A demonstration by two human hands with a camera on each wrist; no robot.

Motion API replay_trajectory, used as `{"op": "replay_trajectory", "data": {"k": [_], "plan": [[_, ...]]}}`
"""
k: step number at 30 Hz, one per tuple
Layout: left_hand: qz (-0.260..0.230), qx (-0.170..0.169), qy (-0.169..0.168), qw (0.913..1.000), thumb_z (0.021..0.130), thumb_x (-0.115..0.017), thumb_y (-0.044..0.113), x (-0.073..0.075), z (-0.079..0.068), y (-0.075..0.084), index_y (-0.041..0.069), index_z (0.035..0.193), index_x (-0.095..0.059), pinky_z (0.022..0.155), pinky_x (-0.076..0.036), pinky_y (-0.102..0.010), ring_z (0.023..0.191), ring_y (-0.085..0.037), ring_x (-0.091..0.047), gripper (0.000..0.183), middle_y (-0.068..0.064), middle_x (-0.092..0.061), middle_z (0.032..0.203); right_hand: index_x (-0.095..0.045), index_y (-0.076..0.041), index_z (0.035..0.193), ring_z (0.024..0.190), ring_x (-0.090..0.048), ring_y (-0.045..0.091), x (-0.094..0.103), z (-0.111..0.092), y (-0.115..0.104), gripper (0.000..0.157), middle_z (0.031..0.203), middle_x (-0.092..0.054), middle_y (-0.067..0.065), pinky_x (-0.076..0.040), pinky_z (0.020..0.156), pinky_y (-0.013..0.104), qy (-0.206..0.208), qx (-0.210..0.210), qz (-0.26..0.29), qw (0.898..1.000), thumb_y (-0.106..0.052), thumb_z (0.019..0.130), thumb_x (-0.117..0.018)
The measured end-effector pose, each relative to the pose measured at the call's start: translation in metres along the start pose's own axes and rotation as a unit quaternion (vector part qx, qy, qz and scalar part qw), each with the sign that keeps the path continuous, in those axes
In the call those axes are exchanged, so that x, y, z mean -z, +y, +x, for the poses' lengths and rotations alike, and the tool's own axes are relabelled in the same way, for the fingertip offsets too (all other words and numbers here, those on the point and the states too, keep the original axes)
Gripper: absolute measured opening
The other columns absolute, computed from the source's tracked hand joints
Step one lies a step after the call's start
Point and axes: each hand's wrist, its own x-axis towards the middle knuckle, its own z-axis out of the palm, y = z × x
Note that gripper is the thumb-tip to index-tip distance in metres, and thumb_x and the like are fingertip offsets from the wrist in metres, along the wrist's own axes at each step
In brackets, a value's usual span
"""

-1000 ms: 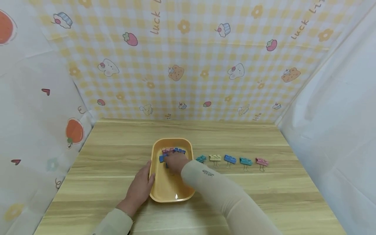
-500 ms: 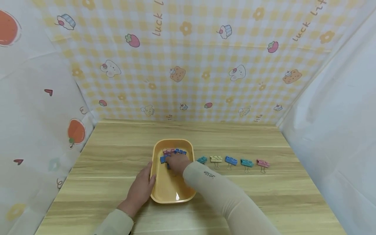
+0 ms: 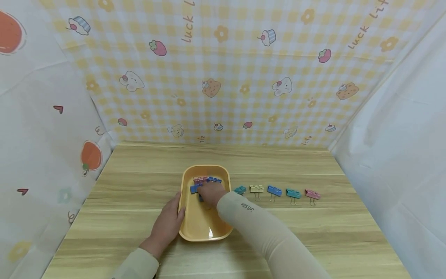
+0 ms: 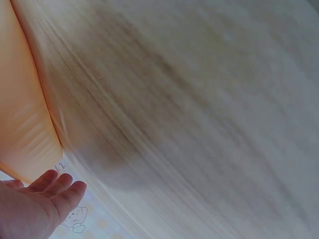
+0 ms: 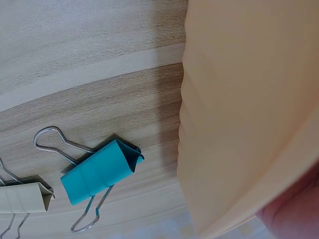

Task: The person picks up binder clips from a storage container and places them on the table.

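Head view: right grip [image 3: 211, 193] still inside orange tray [image 3: 205, 226]

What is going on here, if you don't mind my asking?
A person is sorting through binder clips, blue and pink, in a yellow tray. The right hand is down among them; its fingers are mostly hidden, so I can't tell whether it holds one. The left hand rests against the tray's left side. On the table, right of the tray, five clips lie in a row.
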Motion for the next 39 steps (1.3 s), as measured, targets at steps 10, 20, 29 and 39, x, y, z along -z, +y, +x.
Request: {"op": "replay_trajectory", "data": {"k": [10, 20, 29, 39], "plan": [[-0.004, 0.005, -0.011, 0.9999, 0.102, -0.045, 0.020, 0.000, 0.001, -0.002, -0.003, 0.151, -0.023, 0.110, -0.030, -0.057, 0.135, -0.045, -0.035, 0.058, -0.028, -0.037, 0.147, -0.064, -0.024, 0.122, 0.110, -0.062, 0.023, 0.004, -0.003, -0.001, 0.050, 0.123, -0.063, 0.004, -0.054, 0.088, 0.038, 0.002, -0.001, 0.010, 1.000, -0.031, 0.076, -0.082], [-0.001, 0.003, -0.014, 0.9999, 0.102, -0.044, 0.021, 0.001, 0.001, -0.002, -0.002, 0.151, -0.022, 0.110, -0.029, -0.057, 0.136, -0.045, -0.034, 0.059, -0.027, -0.035, 0.149, -0.065, -0.024, 0.116, 0.109, -0.063, 0.023, 0.004, -0.003, 0.000, 0.021, 0.119, -0.065, 0.004, -0.055, 0.086, 0.039, 0.025, 0.013, 0.038, 0.999, -0.020, 0.096, -0.060], [-0.004, -0.001, -0.015, 0.9999, 0.102, -0.044, 0.022, 0.000, 0.002, -0.003, -0.002, 0.151, -0.022, 0.110, -0.029, -0.057, 0.136, -0.045, -0.034, 0.059, -0.027, -0.035, 0.149, -0.065, -0.023, 0.109, 0.106, -0.062, 0.018, 0.011, -0.008, 0.002, 0.016, 0.123, -0.063, -0.001, -0.056, 0.080, 0.035, 0.067, 0.036, 0.033, 0.997, -0.017, 0.097, -0.057], [-0.001, -0.001, -0.013, 0.9999, 0.102, -0.044, 0.022, -0.001, 0.003, -0.004, -0.002, 0.151, -0.022, 0.110, -0.030, -0.057, 0.136, -0.045, -0.034, 0.059, -0.028, -0.036, 0.148, -0.062, -0.027, 0.123, 0.118, -0.058, 0.020, 0.022, -0.018, 0.004, 0.026, 0.137, -0.056, -0.002, -0.052, 0.092, 0.037, 0.057, 0.039, 0.047, 0.997, -0.019, 0.099, -0.053]]}}
